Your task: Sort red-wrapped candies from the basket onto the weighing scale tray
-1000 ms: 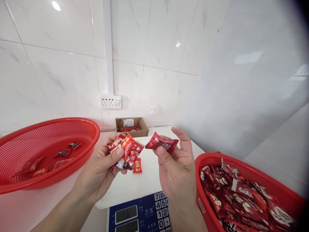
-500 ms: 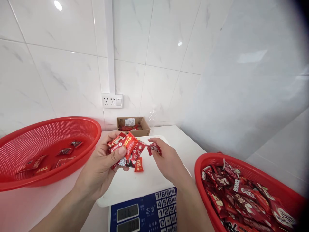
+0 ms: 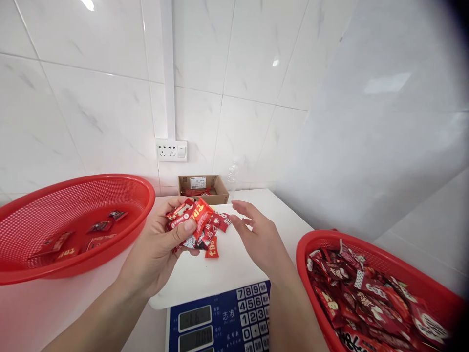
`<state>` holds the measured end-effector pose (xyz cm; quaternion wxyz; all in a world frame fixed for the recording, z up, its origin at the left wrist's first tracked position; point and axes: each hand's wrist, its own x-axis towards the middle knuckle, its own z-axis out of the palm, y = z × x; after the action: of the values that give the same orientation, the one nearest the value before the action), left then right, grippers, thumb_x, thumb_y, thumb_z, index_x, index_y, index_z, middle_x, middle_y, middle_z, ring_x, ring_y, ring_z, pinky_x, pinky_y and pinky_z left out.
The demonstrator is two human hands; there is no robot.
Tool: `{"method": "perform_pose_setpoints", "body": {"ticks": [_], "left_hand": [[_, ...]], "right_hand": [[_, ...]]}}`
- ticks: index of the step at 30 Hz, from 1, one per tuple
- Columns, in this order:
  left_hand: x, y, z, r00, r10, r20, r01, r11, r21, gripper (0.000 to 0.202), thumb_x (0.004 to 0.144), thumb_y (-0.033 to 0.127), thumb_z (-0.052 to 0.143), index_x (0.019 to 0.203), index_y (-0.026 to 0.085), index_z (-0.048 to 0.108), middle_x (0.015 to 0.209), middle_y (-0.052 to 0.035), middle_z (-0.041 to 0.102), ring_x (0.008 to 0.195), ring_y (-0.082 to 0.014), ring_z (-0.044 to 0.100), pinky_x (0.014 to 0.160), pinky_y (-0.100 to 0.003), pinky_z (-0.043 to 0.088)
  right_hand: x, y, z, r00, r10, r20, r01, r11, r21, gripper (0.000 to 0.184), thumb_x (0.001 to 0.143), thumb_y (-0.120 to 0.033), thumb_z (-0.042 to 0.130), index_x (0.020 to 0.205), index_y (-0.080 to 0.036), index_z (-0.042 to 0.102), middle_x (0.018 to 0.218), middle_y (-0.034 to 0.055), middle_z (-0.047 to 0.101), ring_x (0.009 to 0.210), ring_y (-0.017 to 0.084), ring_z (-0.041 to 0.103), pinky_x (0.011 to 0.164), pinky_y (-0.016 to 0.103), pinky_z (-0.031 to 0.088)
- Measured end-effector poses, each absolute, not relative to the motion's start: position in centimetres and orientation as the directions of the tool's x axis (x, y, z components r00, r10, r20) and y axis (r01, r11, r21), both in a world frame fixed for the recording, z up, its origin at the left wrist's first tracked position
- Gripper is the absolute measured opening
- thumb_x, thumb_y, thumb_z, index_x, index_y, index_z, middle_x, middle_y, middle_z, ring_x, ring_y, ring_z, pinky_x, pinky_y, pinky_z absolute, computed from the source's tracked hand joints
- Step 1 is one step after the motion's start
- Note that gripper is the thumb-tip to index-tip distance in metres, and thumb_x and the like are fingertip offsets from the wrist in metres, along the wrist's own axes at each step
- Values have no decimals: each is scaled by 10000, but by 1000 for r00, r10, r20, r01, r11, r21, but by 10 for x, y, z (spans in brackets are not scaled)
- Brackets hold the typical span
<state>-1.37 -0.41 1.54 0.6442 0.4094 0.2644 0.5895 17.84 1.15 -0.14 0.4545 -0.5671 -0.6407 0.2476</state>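
Note:
My left hand is closed around a bunch of small red snack packets, thumb on top, held above the white scale. The fingers of my right hand are apart with nothing between them, just right of the bunch. Close to those fingertips is a small dark red packet; whether it rests on the pan or against the bunch I cannot tell. Below the bunch, an orange-red packet shows partly on the pan. The scale's blue keypad panel faces me, its right side partly covered by my right forearm.
At the left stands a red mesh basket with several packets inside. Another red basket, at the right, is heaped with packets. A small cardboard box sits against the tiled wall, beside a clear plastic bottle, below a wall socket.
My right hand has let go of the small dark red packet and its fingers have opened. That packet is now slightly further left, near the bunch. My left hand still grips the bunch.

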Motion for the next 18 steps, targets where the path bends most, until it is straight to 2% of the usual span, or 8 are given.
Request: {"method": "perform_pose_setpoints", "body": {"ticks": [2, 4, 6, 8, 11, 18], "left_hand": [[-13, -5, 16, 162, 976, 144, -531, -36, 847, 338, 665, 229, 844, 936, 235, 643, 794, 36, 680, 561, -93, 639, 446, -169, 558], [-11, -6, 15, 162, 975, 150, -517, -46, 855, 335, 679, 225, 834, 946, 229, 633, 790, 29, 681, 569, -99, 637, 451, -171, 553], [-9, -7, 15, 149, 975, 167, -503, -71, 862, 333, 683, 223, 828, 945, 225, 622, 782, 25, 679, 577, -110, 640, 451, -177, 549], [-7, -8, 14, 146, 972, 184, -471, -95, 877, 338, 675, 224, 831, 935, 221, 615, 766, 24, 671, 572, -119, 640, 444, -185, 543], [-6, -11, 13, 143, 971, 190, -382, -123, 916, 354, 658, 225, 838, 936, 218, 618, 796, 15, 666, 573, -125, 640, 436, -191, 535], [-9, -9, 8, 262, 950, 168, -274, -94, 957, 368, 746, 364, 765, 1057, 234, 616, 856, -11, 673, 639, -147, 672, 494, -225, 570]], "right_hand": [[178, 4, 5, 5, 950, 313, 350, 292, -890, 359, 921, -453, 514, 1205, -247, 585, 1199, 81, 647, 1107, 220, 594, 928, 416, 484], [174, -5, 11, -100, 938, 331, 153, 344, -927, 412, 895, -515, 536, 1204, -246, 572, 1081, 75, 650, 978, 201, 630, 761, 346, 551], [166, -14, 14, -183, 920, 346, 22, 356, -934, 472, 849, -551, 589, 1221, -261, 559, 1039, 63, 614, 868, 182, 634, 588, 272, 548], [154, -21, 15, -176, 922, 346, 5, 353, -936, 436, 842, -512, 625, 1204, -274, 570, 1060, 55, 586, 791, 153, 625, 538, 239, 531], [140, -26, 15, -117, 924, 363, 32, 369, -929, 272, 921, -431, 542, 1104, -248, 625, 991, 49, 602, 669, 122, 605, 519, 234, 521], [141, -26, 14, -100, 898, 428, 145, 438, -887, 204, 914, -354, 578, 1053, -317, 723, 910, 31, 557, 672, 119, 586, 499, 215, 519]]}}
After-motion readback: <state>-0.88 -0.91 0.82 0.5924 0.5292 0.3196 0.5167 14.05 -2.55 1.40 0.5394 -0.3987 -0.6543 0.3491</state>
